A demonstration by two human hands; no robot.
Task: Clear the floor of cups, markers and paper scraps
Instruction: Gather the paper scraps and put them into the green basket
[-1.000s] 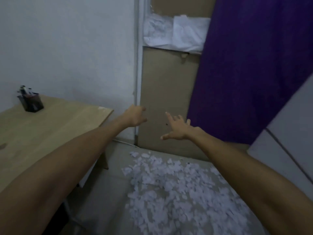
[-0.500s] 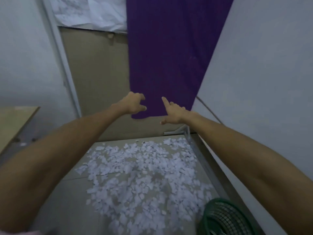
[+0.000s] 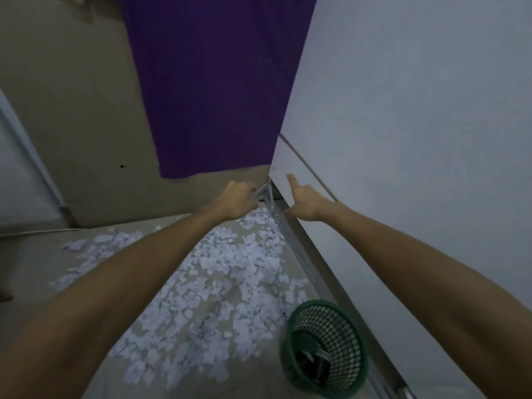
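White paper scraps (image 3: 230, 272) lie in a wide heap on the grey floor, spread from the far wall toward me. Both my arms stretch forward above the heap. My left hand (image 3: 237, 201) hovers over its far edge with fingers loosely curled and nothing visible in them, just in front of a metal bracket (image 3: 263, 194). My right hand (image 3: 305, 205) is beside the white panel (image 3: 403, 139), index finger pointing up and thumb out, holding nothing. No cups or markers show on the floor.
A green mesh basket (image 3: 325, 349) with dark items inside stands on the floor at the lower right, against the panel's metal rail (image 3: 305, 254). A purple cloth (image 3: 213, 82) hangs on the far wall. A white cable (image 3: 34, 233) runs along the wall's base at left.
The view has swung right and downward: the wooden table has left the frame and the green basket has come in. Both hands have dropped toward the far corner near the bracket.
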